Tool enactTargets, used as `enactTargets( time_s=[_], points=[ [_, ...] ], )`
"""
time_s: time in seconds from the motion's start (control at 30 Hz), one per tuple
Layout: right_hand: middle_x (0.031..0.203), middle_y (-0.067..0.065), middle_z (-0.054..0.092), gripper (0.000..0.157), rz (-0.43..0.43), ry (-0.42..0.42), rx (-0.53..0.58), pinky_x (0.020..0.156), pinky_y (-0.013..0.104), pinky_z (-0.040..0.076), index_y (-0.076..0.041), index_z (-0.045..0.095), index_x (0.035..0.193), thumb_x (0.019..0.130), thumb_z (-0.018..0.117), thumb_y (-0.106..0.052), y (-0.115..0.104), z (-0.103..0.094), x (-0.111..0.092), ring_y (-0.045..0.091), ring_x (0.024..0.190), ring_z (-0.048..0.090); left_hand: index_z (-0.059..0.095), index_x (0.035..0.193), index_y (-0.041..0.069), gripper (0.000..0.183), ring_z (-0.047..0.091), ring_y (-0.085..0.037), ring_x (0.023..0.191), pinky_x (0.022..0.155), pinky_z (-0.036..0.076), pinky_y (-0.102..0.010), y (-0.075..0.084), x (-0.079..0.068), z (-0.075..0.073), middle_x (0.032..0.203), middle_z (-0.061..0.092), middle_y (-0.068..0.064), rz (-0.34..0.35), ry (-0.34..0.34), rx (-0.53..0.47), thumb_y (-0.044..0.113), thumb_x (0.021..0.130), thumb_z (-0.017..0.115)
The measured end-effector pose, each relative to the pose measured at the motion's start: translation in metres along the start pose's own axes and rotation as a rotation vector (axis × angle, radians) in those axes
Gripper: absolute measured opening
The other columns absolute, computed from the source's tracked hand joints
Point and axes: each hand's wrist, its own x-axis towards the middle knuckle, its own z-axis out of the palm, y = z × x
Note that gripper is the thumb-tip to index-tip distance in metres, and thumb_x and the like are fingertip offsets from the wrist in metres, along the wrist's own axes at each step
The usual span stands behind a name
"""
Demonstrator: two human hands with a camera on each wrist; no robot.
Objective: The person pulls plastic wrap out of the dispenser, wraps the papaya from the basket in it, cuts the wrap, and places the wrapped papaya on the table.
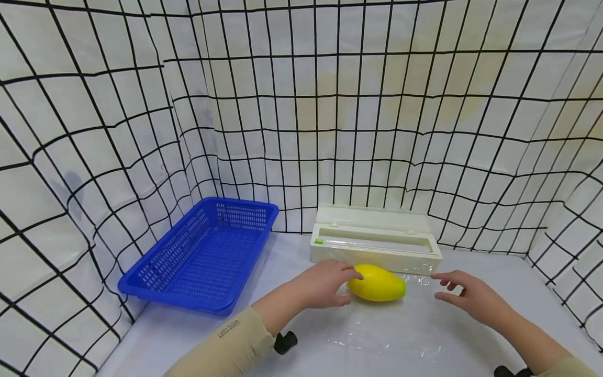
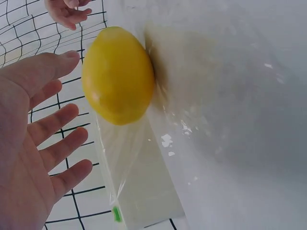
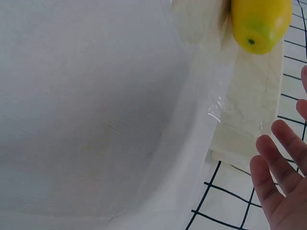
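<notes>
A smooth yellow mango-like fruit [image 1: 377, 283] with a green tip lies on a sheet of clear plastic wrap [image 1: 372, 330] spread over the table. Just left of it is my left hand [image 1: 325, 285], thumb and fingers spread; the left wrist view shows its thumb [image 2: 67, 60] close to the fruit's side. My right hand [image 1: 476, 298] hovers to the right, apart from the fruit, with relaxed fingers [image 3: 271, 148] near the end of the dispenser. Behind the fruit stands the white plastic wrap dispenser [image 1: 377, 258], lid up, with a roll inside and a green slider at its left.
On the left sits a blue perforated basket [image 1: 245, 277] with nothing in it. A black wire grid [image 1: 292, 131] backed by white sheeting encloses the table at the back and sides. White cloth [image 1: 494, 267] covers the tabletop.
</notes>
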Motion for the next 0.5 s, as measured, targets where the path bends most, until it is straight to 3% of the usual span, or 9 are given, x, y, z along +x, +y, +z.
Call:
enactTargets(
  time_s=[0.27, 0.5],
  points=[
    [0.102, -0.011, 0.064, 0.039, -0.162, -0.238, 0.043, 0.066, 0.023, 0.049, -0.022, 0.07, 0.116, 0.084, 0.076, -0.043, -0.015, 0.009, -0.023, 0.009, 0.086, 0.055, 0.07, 0.112, 0.033, 0.026, 0.058, -0.006, 0.103, 0.095, 0.048, -0.03, -0.012, -0.037, 0.009, 0.111, 0.064, 0.015, 0.043, -0.143, 0.058, 0.037, 0.087, 0.077],
    [0.103, -0.02, 0.059, 0.03, -0.139, -0.46, 0.044, 0.073, 0.027, 0.053, -0.039, 0.07, 0.109, 0.081, 0.076, -0.05, -0.016, 0.018, -0.046, 0.001, 0.088, 0.053, 0.072, 0.095, 0.035, 0.017, 0.056, -0.004, 0.088, 0.081, 0.047, -0.027, -0.021, -0.067, 0.021, 0.097, 0.063, 0.019, 0.03, -0.181, 0.108, 0.031, 0.082, 0.081]
  ],
)
